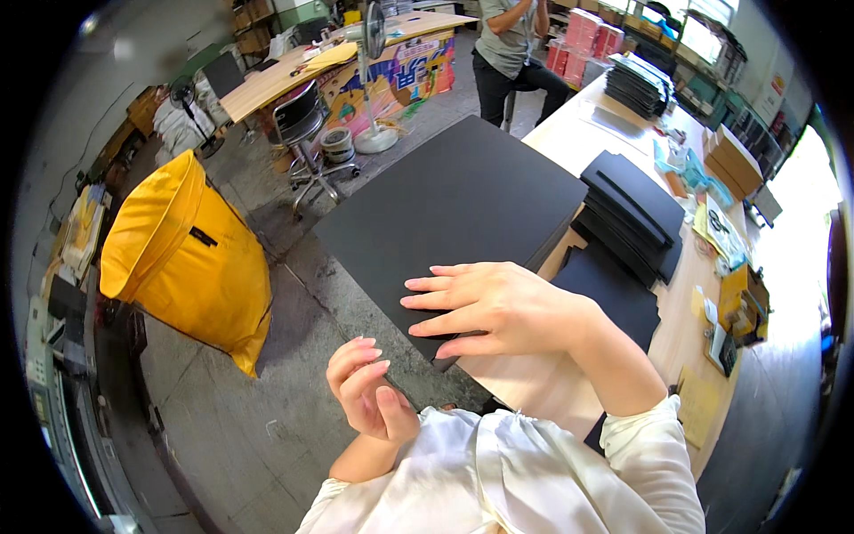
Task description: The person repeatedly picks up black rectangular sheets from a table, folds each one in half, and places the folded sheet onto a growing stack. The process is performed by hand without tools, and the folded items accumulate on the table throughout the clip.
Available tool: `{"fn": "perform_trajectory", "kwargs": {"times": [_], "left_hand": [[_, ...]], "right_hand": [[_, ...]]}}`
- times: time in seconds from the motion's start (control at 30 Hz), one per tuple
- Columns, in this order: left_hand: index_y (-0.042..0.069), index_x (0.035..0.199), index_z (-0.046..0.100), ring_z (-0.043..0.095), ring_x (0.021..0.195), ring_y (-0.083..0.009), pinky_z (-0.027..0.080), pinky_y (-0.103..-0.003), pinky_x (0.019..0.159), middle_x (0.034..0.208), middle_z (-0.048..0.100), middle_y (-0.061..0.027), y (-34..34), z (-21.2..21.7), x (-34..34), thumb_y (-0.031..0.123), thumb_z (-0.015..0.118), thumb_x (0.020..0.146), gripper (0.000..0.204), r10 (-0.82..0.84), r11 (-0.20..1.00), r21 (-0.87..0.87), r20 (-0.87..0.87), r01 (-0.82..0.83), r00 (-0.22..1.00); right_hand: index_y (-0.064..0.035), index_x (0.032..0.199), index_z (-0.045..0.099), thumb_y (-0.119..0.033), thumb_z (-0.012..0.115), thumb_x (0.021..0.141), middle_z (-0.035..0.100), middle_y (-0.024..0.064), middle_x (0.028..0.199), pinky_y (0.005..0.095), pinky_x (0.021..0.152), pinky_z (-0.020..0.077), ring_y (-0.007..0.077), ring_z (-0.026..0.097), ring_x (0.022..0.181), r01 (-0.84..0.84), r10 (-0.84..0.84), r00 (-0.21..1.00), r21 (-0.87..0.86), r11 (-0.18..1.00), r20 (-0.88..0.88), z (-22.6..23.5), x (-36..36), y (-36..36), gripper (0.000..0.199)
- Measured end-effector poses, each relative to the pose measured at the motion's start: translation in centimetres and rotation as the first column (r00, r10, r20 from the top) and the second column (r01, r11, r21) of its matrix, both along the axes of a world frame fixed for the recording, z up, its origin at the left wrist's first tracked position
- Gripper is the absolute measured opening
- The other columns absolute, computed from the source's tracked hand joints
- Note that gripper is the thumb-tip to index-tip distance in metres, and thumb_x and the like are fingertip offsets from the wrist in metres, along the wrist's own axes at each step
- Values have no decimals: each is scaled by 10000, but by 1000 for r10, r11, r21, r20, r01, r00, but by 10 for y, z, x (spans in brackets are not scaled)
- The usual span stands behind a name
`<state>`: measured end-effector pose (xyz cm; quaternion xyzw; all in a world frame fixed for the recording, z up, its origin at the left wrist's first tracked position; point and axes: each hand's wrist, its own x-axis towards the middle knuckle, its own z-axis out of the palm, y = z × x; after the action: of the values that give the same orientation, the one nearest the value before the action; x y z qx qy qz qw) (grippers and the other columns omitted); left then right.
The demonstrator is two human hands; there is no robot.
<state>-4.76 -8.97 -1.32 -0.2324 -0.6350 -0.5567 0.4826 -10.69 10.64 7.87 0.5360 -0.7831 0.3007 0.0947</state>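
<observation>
A thick stack of large black sheets (pixel 454 205) lies on the near end of a long wooden table (pixel 569 133), overhanging its edge. My right hand (pixel 485 307) rests flat on the stack's near corner, fingers spread and pointing left. Held up close to my chest, just below that corner, my left hand (pixel 366 392) has its fingers loosely curled; it holds nothing and does not touch the sheets. More black sheets (pixel 633 214) are piled to the right of the stack.
A big yellow bag (pixel 191 258) stands on the concrete floor at left. A metal chair (pixel 307 147) and a standing fan (pixel 374 71) sit beyond it. A person (pixel 511 49) leans at the table's far end. Cardboard boxes (pixel 734 160) and clutter line the table's right side.
</observation>
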Motion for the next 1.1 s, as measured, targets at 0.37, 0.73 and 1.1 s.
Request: {"fn": "perform_trajectory", "kwargs": {"times": [0.37,0.73,1.1], "left_hand": [[-81,1160,567,527,1179,-416,399,-510,1017,1227,559,-237,6,-16,-8,211,380,978,392,41,980,-195,4,-40,999],[-98,1225,527,553,1134,-391,398,-548,1026,1238,545,-236,9,-21,-16,213,341,976,440,54,959,-278,-14,-56,998],[-85,1258,494,550,1122,-370,387,-560,1034,1250,529,-234,7,-23,-18,210,314,981,443,48,951,-303,-31,-55,998]], "right_hand": [[-53,982,754,-237,687,871,714,154,1045,397,970,506,295,658,1082,51,-4,964,-169,984,268,1,-10,-5,226],[-26,962,749,-184,660,885,713,174,1020,398,962,512,305,665,1065,101,13,891,-227,969,453,-3,-15,-4,197],[-25,963,753,-135,733,830,729,167,921,417,955,517,308,684,1034,109,-3,910,-233,966,415,-4,-18,-4,174]]}}
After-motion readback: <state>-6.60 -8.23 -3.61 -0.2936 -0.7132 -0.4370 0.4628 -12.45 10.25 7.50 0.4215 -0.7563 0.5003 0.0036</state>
